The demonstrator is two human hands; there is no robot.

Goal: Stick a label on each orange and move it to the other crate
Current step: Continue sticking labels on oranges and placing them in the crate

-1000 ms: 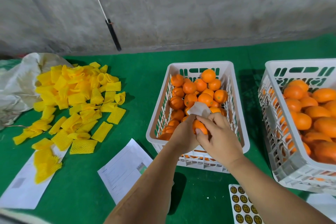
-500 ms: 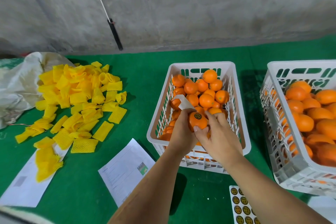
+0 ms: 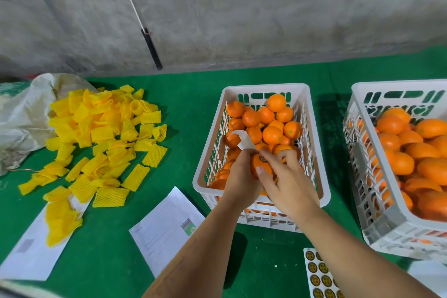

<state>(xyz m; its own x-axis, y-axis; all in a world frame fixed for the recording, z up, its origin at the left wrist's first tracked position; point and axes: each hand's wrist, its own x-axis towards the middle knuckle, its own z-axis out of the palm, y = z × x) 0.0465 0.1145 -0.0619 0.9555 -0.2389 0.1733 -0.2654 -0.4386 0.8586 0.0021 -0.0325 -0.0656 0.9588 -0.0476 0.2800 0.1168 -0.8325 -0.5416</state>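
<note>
Over the near end of the middle white crate, both hands meet around one orange with a round dark label on its top. My left hand grips the orange from the left and also holds a strip of white backing paper that sticks up. My right hand touches the orange from the right, thumb on its front and forefinger at the label. The middle crate holds several oranges. A second white crate at the right is full of larger oranges. A label sheet lies at the bottom edge.
A heap of yellow foam net sleeves covers the left of the green table, beside a pale plastic bag. Two white paper sheets lie near the front. A concrete wall with a black-handled rod stands behind.
The backing paper lifted off the orange and now sticks up to the left, uncovering the label. My right forefinger has come down onto the label.
</note>
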